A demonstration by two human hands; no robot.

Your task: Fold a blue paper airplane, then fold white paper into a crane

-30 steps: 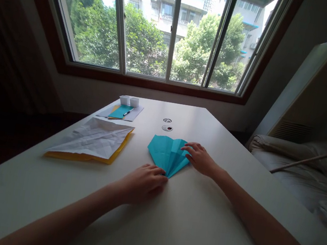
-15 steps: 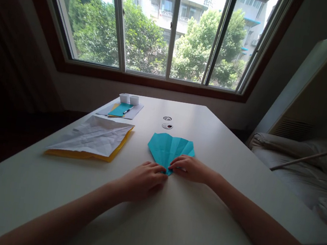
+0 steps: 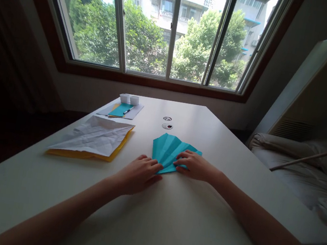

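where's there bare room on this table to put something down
Bare stretches of the table: the near edge in front of both forearms, the near left corner below the white and yellow sheets, and the right side beyond the right hand. It is crowded mid-table, where both hands, left hand included, press the teal folded paper, and far left by the small papers.

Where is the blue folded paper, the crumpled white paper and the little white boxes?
Blue paper (image 3: 169,150): head view, on its creased upper middle.
White paper (image 3: 96,137): head view, on its crumpled middle.
White boxes (image 3: 129,99): head view, where the two boxes meet.
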